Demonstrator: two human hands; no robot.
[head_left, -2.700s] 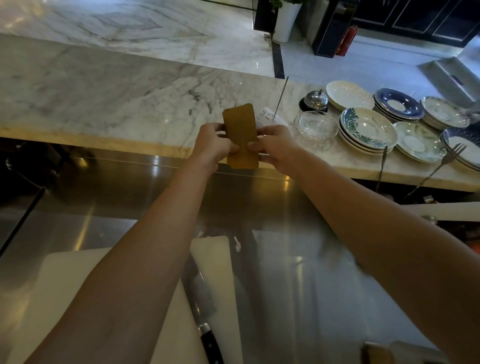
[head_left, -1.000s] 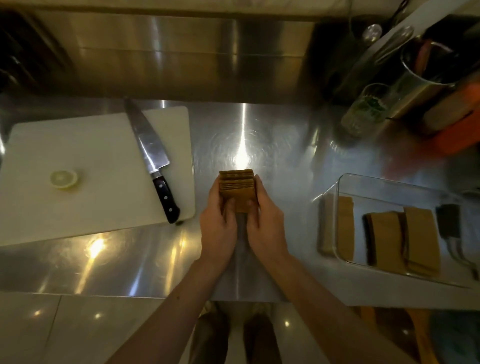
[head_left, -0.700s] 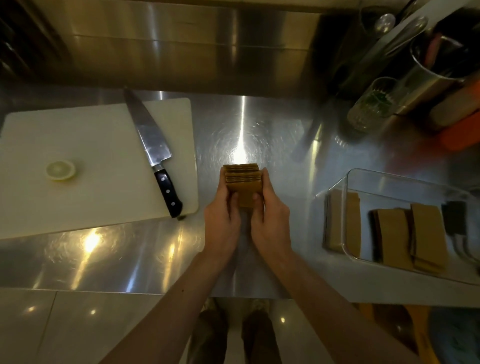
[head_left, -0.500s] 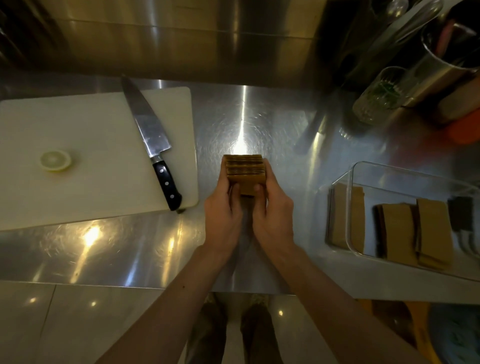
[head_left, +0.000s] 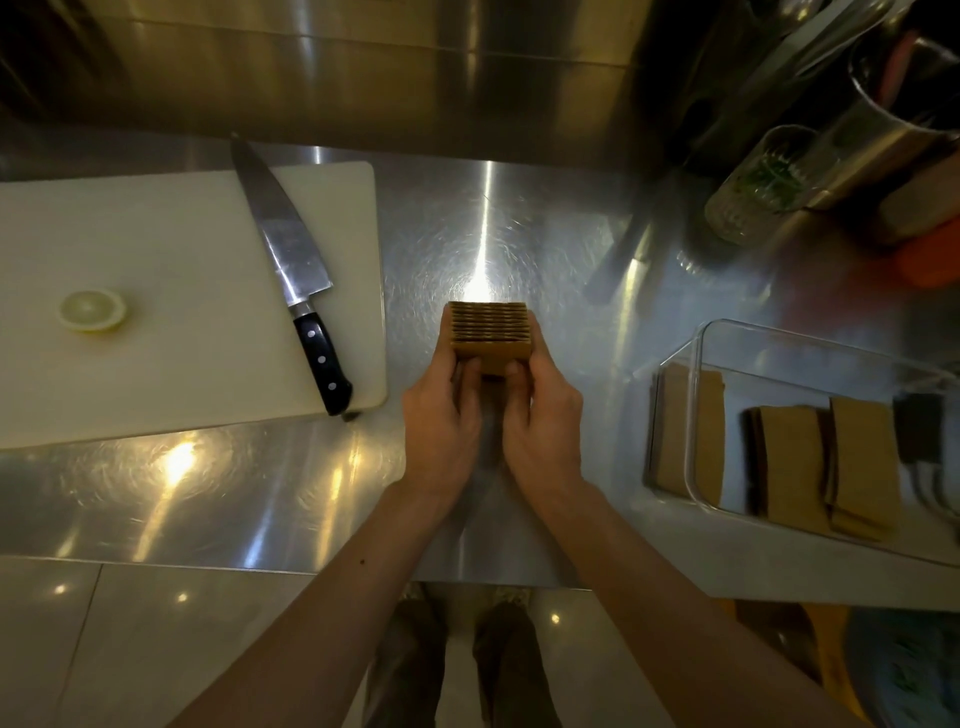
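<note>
A stack of brown paper sleeves (head_left: 490, 332) stands on end above the steel counter (head_left: 519, 249), its layered top edges facing me. My left hand (head_left: 440, 415) grips its left side and my right hand (head_left: 543, 415) grips its right side, thumbs pressed on the near face. The lower part of the stack is hidden behind my fingers. To the right, a clear plastic tray (head_left: 696, 415) holds more brown sleeves (head_left: 789, 467) lying flat in separate piles.
A white cutting board (head_left: 171, 244) lies at the left with a black-handled chef's knife (head_left: 291, 265) and a lemon slice (head_left: 92, 310) on it. A glass with green sprigs (head_left: 753, 192) and a steel canister (head_left: 883, 124) stand at the back right.
Earlier I held one brown sleeve up over a marble counter with plates; now my view points down at the steel counter. Over the last second the stack and both hands have hardly moved.
</note>
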